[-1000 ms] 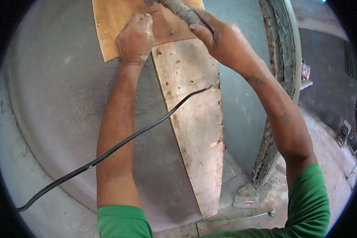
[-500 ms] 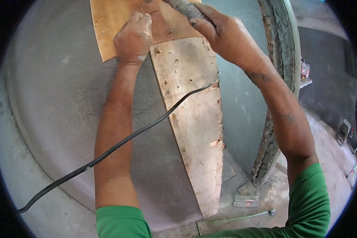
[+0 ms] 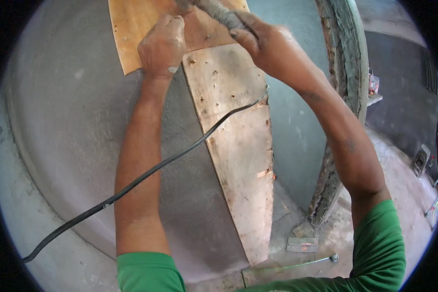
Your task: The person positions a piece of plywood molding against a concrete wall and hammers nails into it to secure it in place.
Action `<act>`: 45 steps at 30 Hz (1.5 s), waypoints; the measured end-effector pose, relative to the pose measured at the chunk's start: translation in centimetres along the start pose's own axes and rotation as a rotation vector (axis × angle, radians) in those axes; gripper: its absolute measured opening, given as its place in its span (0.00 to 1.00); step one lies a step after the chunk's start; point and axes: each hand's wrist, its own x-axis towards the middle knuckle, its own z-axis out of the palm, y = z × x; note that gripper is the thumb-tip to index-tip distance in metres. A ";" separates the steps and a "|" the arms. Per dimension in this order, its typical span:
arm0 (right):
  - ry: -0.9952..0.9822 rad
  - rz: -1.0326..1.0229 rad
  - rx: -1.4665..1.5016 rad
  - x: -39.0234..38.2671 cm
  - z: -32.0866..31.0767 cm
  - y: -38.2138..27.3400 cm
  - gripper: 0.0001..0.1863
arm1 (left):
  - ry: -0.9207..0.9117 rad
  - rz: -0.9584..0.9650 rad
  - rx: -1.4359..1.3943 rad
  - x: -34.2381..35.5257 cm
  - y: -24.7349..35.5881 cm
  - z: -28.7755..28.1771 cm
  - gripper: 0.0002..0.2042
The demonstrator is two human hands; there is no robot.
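My right hand (image 3: 273, 50) is closed round the thick, grey-wrapped handle of a hammer (image 3: 222, 13). The hammer's dark head shows only partly at the top edge, just above my left hand. Closed with fingers curled in, my left hand (image 3: 163, 45) rests against an orange-brown plywood sheet (image 3: 126, 29). Whatever its fingers pinch is hidden. Below that sheet a long, pale plywood strip (image 3: 228, 97), dotted with nail holes and stains, tapers down along the grey plastered wall.
A black cable (image 3: 146, 176) crosses in front of my left forearm and the strip. To the right stands a rough-edged concrete post (image 3: 344, 63). On the floor lie a flat rectangular trowel (image 3: 301, 245) and a thin rod (image 3: 301, 265) with a round end.
The hammer and my right hand have shifted slightly down, and more of the hammer's head shows. My left hand stays nearly in place.
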 end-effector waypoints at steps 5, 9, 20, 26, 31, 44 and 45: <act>-0.041 0.061 0.016 0.1 1.1 1.3 0.20 | -0.012 0.011 -0.046 -0.6 -0.2 0.3 0.06; 0.046 0.043 0.062 -1.0 0.3 1.0 0.20 | -0.042 -0.027 -0.006 0.3 0.4 0.1 0.06; -0.026 0.134 -0.015 1.8 -0.4 2.5 0.19 | -0.034 -0.230 -0.142 1.6 0.9 -0.4 0.08; -0.037 0.148 -0.021 2.1 -0.5 3.1 0.19 | -0.219 -0.288 0.022 3.3 2.1 0.0 0.11; -0.057 0.148 0.013 2.8 -1.0 3.0 0.19 | -0.090 -0.318 -0.138 5.8 -1.5 1.4 0.09; -0.210 0.272 0.069 2.8 -3.0 2.4 0.21 | -0.194 -0.511 -0.816 19.3 -2.2 3.1 0.14; -0.207 0.273 0.073 2.7 -2.9 2.8 0.21 | -0.196 -0.507 -0.813 19.8 -2.5 3.9 0.14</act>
